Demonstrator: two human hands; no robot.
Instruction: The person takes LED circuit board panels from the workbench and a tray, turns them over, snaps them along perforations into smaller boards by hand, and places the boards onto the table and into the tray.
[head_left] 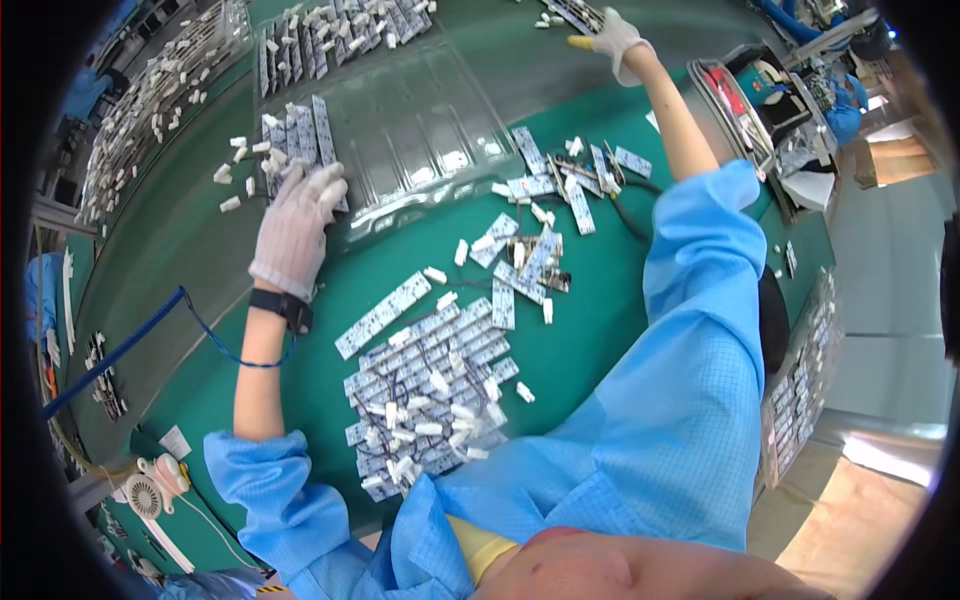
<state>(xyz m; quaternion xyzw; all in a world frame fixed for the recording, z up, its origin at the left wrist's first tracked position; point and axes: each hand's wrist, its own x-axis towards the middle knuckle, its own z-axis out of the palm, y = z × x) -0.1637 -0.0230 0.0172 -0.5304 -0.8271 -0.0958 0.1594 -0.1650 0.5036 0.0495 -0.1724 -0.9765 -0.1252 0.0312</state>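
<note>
My left hand (298, 225), in a white glove, lies at the near end of a row of circuit board strips (302, 135) in the clear plastic tray (420, 130). Its fingers are bent together over the strips; the fingertips are partly hidden. My right hand (618, 45), in a white glove with a yellow thumb tip, is stretched to the far side. Its thumb stands apart from the fingers, which are beside another group of board strips (575, 14). Nearest to my body is a stack of connected board strips (430, 385) with white connectors and dark wires.
Loose boards (530, 265) lie scattered on the green mat (600, 300). More boards (160, 110) line the far left. A tool box (735, 115) stands at right, a small white fan (145, 495) at lower left. A blue coiled cord (115, 350) runs towards my left wrist.
</note>
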